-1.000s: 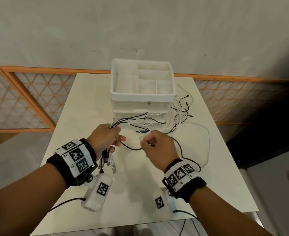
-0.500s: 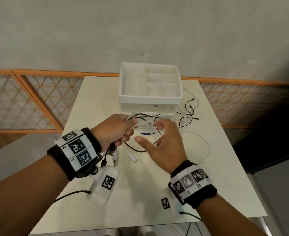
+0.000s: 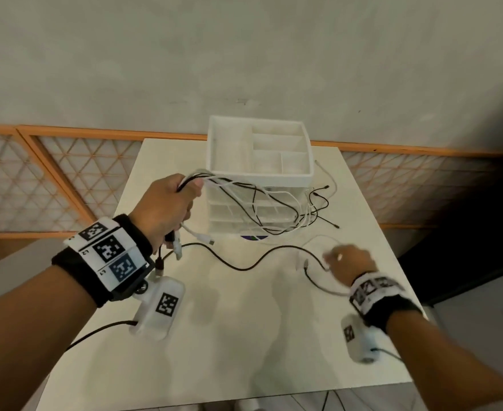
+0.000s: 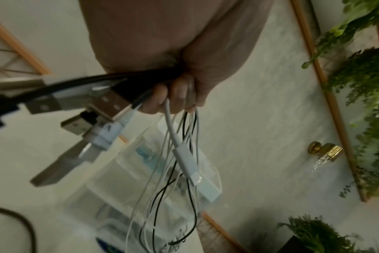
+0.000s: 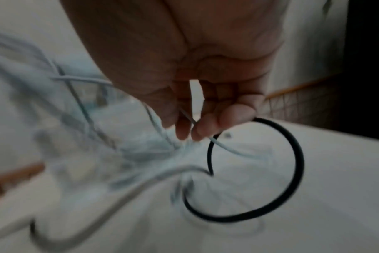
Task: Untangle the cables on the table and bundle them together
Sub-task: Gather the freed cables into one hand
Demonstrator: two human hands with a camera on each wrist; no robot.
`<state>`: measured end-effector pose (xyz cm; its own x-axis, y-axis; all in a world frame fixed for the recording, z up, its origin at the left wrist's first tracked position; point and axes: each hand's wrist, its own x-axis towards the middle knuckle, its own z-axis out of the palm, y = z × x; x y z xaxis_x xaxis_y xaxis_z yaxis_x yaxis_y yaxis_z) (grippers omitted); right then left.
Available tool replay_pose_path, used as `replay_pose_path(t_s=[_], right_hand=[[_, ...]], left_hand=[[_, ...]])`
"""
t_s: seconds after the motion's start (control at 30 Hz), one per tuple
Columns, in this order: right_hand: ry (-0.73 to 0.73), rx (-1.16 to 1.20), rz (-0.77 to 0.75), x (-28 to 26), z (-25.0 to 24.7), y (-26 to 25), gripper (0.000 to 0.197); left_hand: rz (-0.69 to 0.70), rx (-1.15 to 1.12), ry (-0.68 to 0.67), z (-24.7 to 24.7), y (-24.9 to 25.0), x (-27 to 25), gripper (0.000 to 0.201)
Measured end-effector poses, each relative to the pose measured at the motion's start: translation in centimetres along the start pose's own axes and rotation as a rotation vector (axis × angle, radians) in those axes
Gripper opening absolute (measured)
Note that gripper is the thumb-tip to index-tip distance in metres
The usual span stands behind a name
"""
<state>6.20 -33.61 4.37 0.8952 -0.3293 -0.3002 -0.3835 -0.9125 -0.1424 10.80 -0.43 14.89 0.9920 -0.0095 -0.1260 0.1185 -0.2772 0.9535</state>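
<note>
With left hand (image 3: 167, 203) fisted round the gathered cables (image 3: 262, 203) near the white organiser (image 3: 259, 179), right hand (image 3: 348, 262) pinching a white cable (image 5: 227, 147) low over the counter (image 3: 244, 336): best drawn clear slowly, avoiding the black cable (image 3: 244, 264).

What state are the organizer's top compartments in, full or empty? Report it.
Empty, as far as visible: the white organizer's top compartments show only bare white walls. The cables hang across its front from the left hand.

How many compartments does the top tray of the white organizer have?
5 in the tray: one tall on the left, two long ones behind on the right, two small ones in front of those. None seems hidden.
</note>
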Motion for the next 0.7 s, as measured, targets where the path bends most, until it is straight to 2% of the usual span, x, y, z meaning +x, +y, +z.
replay_pose_path(t_s=[0.1,0.17,0.2,0.23,0.33,0.37,0.43,0.57,0.63,0.7], right_hand=[[0.449,0.491,-0.235,-1.1,-8.0,-2.0,0.024],[0.663,0.779,-0.381,-2.7,-12.1,-4.0,0.018],[0.720,0.883,-0.423,-3.1,-13.2,-4.8,0.017],[0.714,0.944,-0.412,-2.8,-13.5,-5.2,0.018],[0.423,0.935,-0.152,-0.9,-11.7,-4.8,0.025],[0.369,0.924,-0.099,-0.5,-11.0,-4.4,0.024],[0.444,0.924,-0.141,-0.3,-11.2,-4.1,0.019],[0.752,0.967,-0.433,-1.7,-15.8,-5.5,0.020],[0.742,0.924,-0.455,-1.4,-17.4,-6.0,0.028],[0.616,0.838,-0.377,0.0,-17.5,-6.1,0.046]], left_hand=[[-0.045,0.029,0.027,0.7,-1.4,0.1,0.027],[-0.070,0.016,0.038,1.2,-2.0,0.3,0.029],[-0.083,-0.004,0.042,1.3,-2.2,0.5,0.030],[-0.098,-0.030,0.048,1.3,-2.4,0.6,0.030],[-0.144,-0.092,0.088,1.0,-2.6,0.6,0.029],[-0.153,-0.094,0.097,0.8,-2.8,0.6,0.029],[-0.173,-0.094,0.110,0.4,-3.0,0.8,0.029],[-0.224,-0.092,0.137,0.0,-3.8,0.8,0.029],[-0.231,-0.119,0.134,0.1,-3.8,0.7,0.027],[-0.241,-0.178,0.129,0.3,-3.6,0.5,0.026]])
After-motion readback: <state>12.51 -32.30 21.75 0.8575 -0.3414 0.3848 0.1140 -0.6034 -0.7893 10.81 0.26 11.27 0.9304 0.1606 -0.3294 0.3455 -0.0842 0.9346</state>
